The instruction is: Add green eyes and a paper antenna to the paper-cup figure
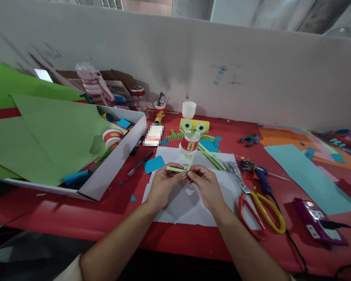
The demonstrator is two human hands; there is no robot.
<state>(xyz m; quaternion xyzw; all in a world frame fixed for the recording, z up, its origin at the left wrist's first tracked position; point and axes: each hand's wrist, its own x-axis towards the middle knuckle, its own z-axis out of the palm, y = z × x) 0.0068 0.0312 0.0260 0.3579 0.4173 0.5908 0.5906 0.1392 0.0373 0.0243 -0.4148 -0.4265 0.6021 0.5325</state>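
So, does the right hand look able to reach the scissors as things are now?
Probably yes: the scissors lie just to the right of the right hand, with nothing visible standing between. However, its fingers are pinching a green strip, so it would likely need to release that.

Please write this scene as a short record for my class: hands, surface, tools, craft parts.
Left hand: pinches narrow green paper
Right hand: pinches the green paper too, fingertips close to the left's
Surface: white paper on a red tabletop
Tools: scissors, blue glue gun, pliers, all right of the hands
Craft parts beyond hands: red-and-white paper cup; behind it, yellow piece with two round eyes
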